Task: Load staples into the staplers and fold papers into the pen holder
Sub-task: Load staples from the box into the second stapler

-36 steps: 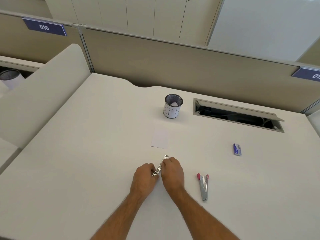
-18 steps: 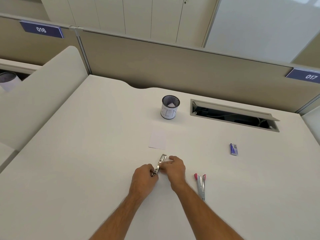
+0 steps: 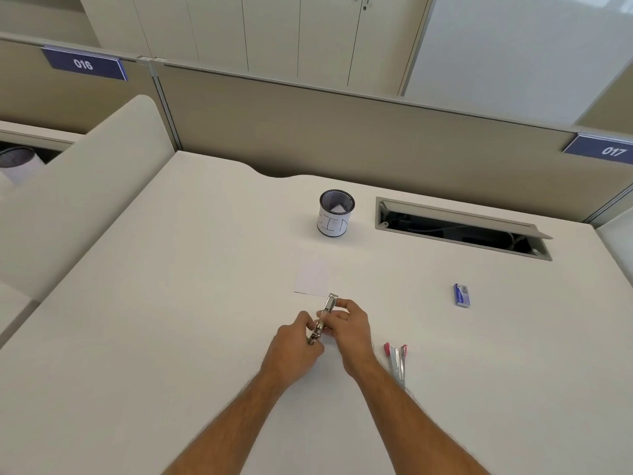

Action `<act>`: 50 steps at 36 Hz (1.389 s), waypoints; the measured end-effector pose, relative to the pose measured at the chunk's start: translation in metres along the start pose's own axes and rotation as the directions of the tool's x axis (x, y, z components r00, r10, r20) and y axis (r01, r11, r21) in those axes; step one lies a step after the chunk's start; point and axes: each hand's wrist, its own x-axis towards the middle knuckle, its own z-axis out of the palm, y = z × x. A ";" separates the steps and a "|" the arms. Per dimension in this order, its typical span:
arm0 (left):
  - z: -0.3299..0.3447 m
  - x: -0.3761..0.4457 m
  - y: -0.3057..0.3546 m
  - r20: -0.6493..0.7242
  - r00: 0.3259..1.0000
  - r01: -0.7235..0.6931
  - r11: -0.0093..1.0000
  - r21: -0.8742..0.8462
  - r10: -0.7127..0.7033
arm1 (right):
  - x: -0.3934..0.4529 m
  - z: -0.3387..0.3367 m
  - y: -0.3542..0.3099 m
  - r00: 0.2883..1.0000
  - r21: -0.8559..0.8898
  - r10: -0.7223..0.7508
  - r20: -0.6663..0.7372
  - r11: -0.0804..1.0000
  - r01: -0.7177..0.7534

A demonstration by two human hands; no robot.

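Note:
Both hands hold a small silver stapler point(image 3: 324, 315) above the white desk point(image 3: 171, 337). My left hand point(image 3: 297, 342) grips its near end; my right hand point(image 3: 349, 325) pinches its middle with the fingers, and the far metal tip sticks out toward a flat white sheet of paper point(image 3: 312, 277). A second stapler point(image 3: 397, 359), pink and silver, lies open on the desk just right of my right forearm. A blue staple box point(image 3: 461, 295) rests further right. The mesh pen holder point(image 3: 335, 214) stands upright behind the sheet with folded white paper inside.
An open cable tray point(image 3: 462, 228) is sunk into the desk right of the pen holder. A beige partition point(image 3: 342, 138) closes the back, and a rounded side panel point(image 3: 85, 186) bounds the left. Signs 016 point(image 3: 84, 65) and 017 point(image 3: 613, 150) sit on the partitions.
My right hand has shifted along the silver stapler, from covering it to pinching it with the fingers. The view has tilted a little.

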 end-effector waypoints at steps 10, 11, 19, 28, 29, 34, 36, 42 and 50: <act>-0.026 0.018 0.029 -0.052 0.995 -0.089 0.994 -0.067 0.086 | 0.000 -0.013 -0.011 0.992 -0.132 -0.099 0.072 0.985 0.108; -0.028 0.020 0.029 -0.063 0.994 -0.098 0.992 -0.080 0.093 | -0.001 -0.014 -0.012 0.992 -0.132 -0.097 0.086 0.985 0.108; -0.034 0.030 0.025 0.010 0.998 -0.064 0.988 -0.142 0.066 | -0.001 -0.025 -0.023 0.971 -0.198 -0.118 0.206 0.967 0.160; -0.040 0.029 0.021 0.122 0.980 -0.154 0.988 -0.017 0.155 | 0.001 -0.026 -0.039 0.919 -0.585 -0.201 0.339 0.720 0.373; -0.043 0.029 0.021 0.127 0.979 -0.167 0.985 0.036 0.161 | 0.001 -0.027 -0.040 0.914 -0.614 -0.202 0.352 0.687 0.389; -0.049 0.031 0.018 0.146 0.975 -0.185 0.976 0.116 0.167 | 0.000 -0.026 -0.044 0.895 -0.709 -0.205 0.395 0.552 0.439; -0.047 0.032 0.015 0.133 0.975 -0.193 0.975 0.112 0.177 | -0.002 -0.024 -0.044 0.891 -0.720 -0.204 0.405 0.530 0.449; -0.040 0.031 0.009 0.064 0.988 -0.148 0.984 0.104 0.142 | -0.006 -0.021 -0.040 0.888 -0.738 -0.213 0.408 0.495 0.458; -0.036 0.032 0.007 0.053 0.989 -0.144 0.978 0.152 0.138 | -0.005 -0.018 -0.035 0.886 -0.754 -0.213 0.411 0.467 0.462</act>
